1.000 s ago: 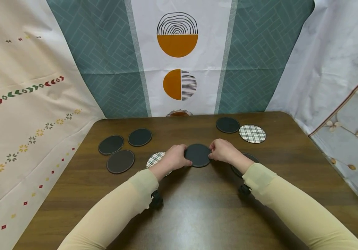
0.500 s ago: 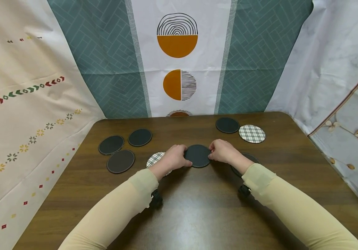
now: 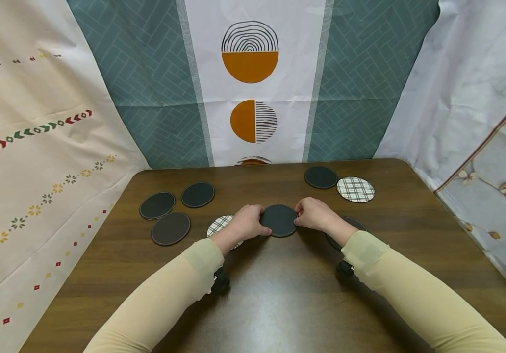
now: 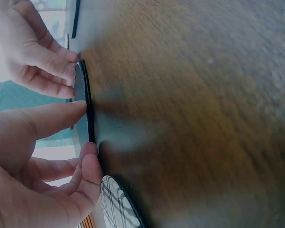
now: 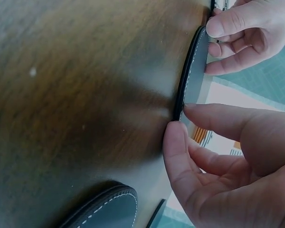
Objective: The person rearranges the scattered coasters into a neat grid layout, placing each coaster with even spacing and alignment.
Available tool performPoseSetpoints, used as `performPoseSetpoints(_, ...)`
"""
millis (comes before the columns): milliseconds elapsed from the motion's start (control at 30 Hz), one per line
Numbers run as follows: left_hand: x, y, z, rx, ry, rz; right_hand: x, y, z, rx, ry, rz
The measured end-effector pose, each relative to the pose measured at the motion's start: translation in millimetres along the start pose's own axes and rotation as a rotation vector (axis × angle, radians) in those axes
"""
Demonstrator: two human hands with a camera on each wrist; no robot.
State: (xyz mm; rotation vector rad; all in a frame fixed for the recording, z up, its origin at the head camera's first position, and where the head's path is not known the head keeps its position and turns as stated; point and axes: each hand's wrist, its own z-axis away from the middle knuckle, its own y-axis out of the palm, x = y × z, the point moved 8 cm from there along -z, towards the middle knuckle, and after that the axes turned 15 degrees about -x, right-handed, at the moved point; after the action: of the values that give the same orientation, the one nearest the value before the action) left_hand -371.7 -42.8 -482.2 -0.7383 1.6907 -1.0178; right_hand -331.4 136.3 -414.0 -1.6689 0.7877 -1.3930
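Between my two hands, a round black coaster point(image 3: 278, 220) with a stitched border lies level at the middle of the table. My left hand point(image 3: 248, 221) pinches its left edge, and my right hand point(image 3: 315, 213) pinches the opposite edge. In the right wrist view, thumb and fingertip meet at the rim of this coaster point(image 5: 192, 71). The left wrist view shows the fingers of my left hand point(image 4: 42, 147) at the coaster's near side. Partly hidden beneath my left wrist lies a white plaid coaster point(image 3: 219, 224). Another dark coaster point(image 3: 334, 240) shows around my right forearm.
Three dark coasters point(image 3: 157, 205) form a loose group at the left of the wooden table point(image 3: 270, 294). Toward the back right, a black coaster point(image 3: 321, 177) lies beside a plaid coaster point(image 3: 356, 189). Patterned cloths point(image 3: 156, 98) hang behind and along both sides.
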Motion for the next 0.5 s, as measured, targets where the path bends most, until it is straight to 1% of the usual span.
performPoseSetpoints(33,-0.1,-0.8,0.8,-0.002,-0.004,0.004,0,0,0,0.001,0.002,-0.005)
performPoseSetpoints(100,-6.5,-8.3,5.0,0.0,-0.006,0.0,0,-1,1,0.005,0.002,-0.02)
performPoseSetpoints(167,-17.6,-21.9,14.2,0.011,-0.026,0.019,-1,-1,2,0.01,0.002,-0.036)
performPoseSetpoints(200,-24.8,-31.2,20.3,0.012,-0.039,0.027,-1,-2,3,0.011,0.001,-0.043)
performPoseSetpoints(267,-37.2,-46.7,30.1,0.002,-0.054,0.036,-2,-4,5,0.006,-0.002,-0.048)
performPoseSetpoints(333,-46.0,-59.0,37.9,-0.01,-0.069,0.055,-4,-7,8,-0.005,-0.004,-0.043)
performPoseSetpoints(400,-51.0,-64.5,40.8,-0.029,-0.064,0.053,-6,-11,11,-0.02,-0.008,-0.03)
performPoseSetpoints(500,-56.4,-66.8,41.4,-0.041,-0.046,0.05,-10,-18,16,-0.04,-0.019,-0.009)
